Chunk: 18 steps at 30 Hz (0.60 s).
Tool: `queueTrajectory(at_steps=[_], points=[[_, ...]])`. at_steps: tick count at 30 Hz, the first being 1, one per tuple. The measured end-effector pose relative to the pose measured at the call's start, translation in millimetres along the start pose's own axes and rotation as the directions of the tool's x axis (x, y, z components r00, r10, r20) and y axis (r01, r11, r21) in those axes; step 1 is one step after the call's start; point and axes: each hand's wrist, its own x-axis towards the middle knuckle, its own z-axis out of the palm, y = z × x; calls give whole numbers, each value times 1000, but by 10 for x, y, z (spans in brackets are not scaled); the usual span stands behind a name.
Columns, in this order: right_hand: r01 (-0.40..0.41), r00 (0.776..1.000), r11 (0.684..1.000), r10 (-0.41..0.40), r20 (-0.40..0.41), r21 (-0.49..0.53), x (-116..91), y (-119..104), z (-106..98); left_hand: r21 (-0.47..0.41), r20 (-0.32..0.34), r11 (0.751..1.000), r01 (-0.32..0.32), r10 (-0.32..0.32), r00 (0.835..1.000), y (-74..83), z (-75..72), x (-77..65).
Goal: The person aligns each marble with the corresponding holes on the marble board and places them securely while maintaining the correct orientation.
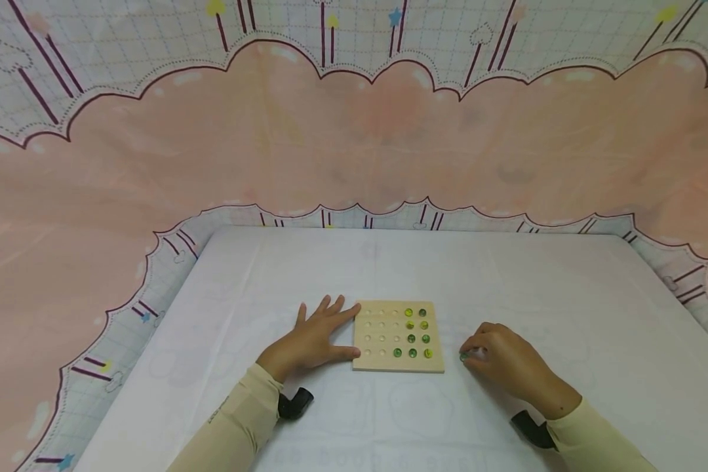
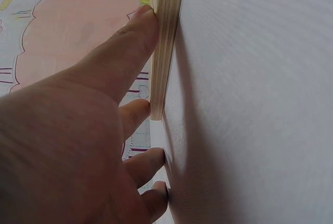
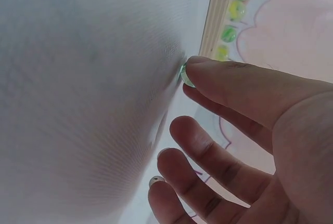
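A square wooden board (image 1: pixel 374 360) with rows of round hollows lies flat on the table. Green and yellow glass marbles (image 1: pixel 411 338) fill its two right-hand columns, plus one hollow further left in the front row. My left hand (image 1: pixel 315 337) has its fingers spread, thumb and index fingertip touching the board's left edge. To the right of the board, my right hand (image 1: pixel 504 360) pinches a green marble (image 3: pixel 187 76) between thumb and index finger, low against the tabletop. The other fingers of that hand are bent loosely in the right wrist view.
A white cloth covers the table (image 1: pixel 307 269). Behind it hangs a peach and white patterned curtain (image 1: pixel 354 144), which also runs down the left side. A black strap piece (image 1: pixel 295 403) sits at the left wrist and another (image 1: pixel 533 429) at the right.
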Motion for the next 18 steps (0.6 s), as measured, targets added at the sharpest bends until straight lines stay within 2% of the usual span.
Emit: queueTrajectory(at_steps=[11, 18], points=[[16, 1000, 999, -16, -8, -29, 13, -29, -8, -2, 0, 1000, -1, 1, 1000, 5, -4, -4], [77, 995, 996, -80, -57, -55, 1, -59, -23, -6, 4, 1000, 6, -6, 1000, 3, -6, 0]])
